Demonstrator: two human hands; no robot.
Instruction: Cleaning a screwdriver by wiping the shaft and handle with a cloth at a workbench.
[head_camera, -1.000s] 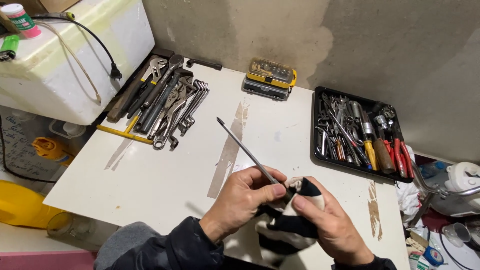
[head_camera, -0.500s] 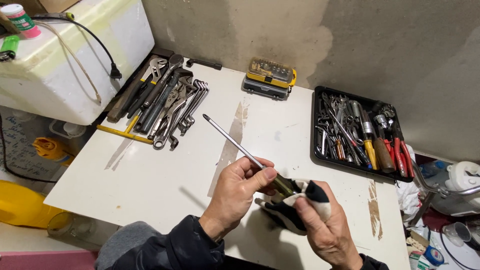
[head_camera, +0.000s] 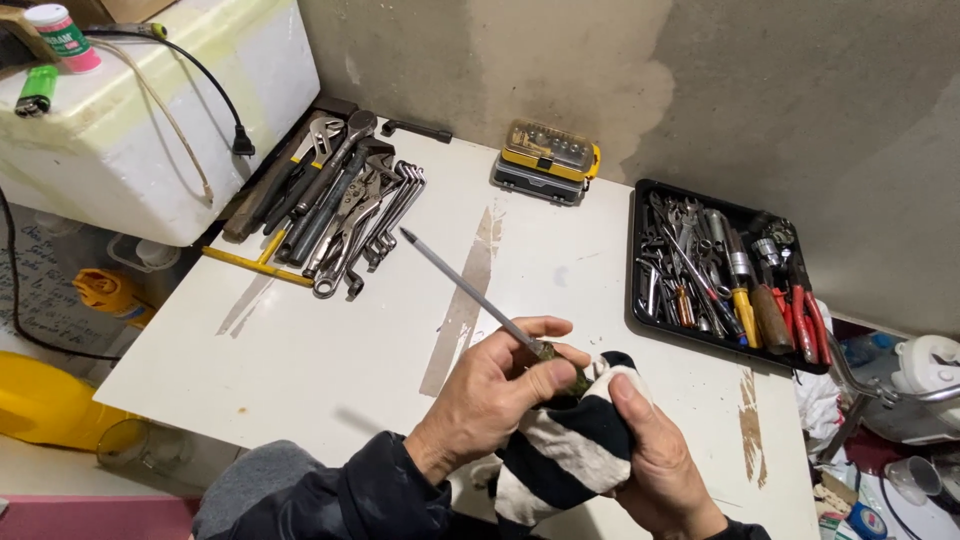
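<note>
White surface (head_camera: 330, 360), scuffed with brown streaks, pushed into a corner of stained plaster wall (head_camera: 620, 90). Front and centre is a long screwdriver (head_camera: 470, 290), its thin grey shaft slanting up and left over the surface, tip in the air near the heap of wrenches (head_camera: 350, 215). The left hand (head_camera: 490, 400) has its fingers curled closed around the shaft where it meets the handle. The right hand (head_camera: 655, 460) grips a black-and-white striped rag (head_camera: 565, 450) bunched over the handle end, fingers closed on the cloth, thumb pressing on top.

Risks from here: the handle is buried in cloth, so the hold on that end looks soft. If the rag slides, the screwdriver could twist out and drop. That long shaft sticks far out, and a swing to the left could knock into the wrenches. A pull toward the body could bring the tip back at the left hand.

Further out sit a yellow bit case (head_camera: 550, 160) by the wall and a black tray of tools (head_camera: 725, 275) to the right, both well apart from the hands.
</note>
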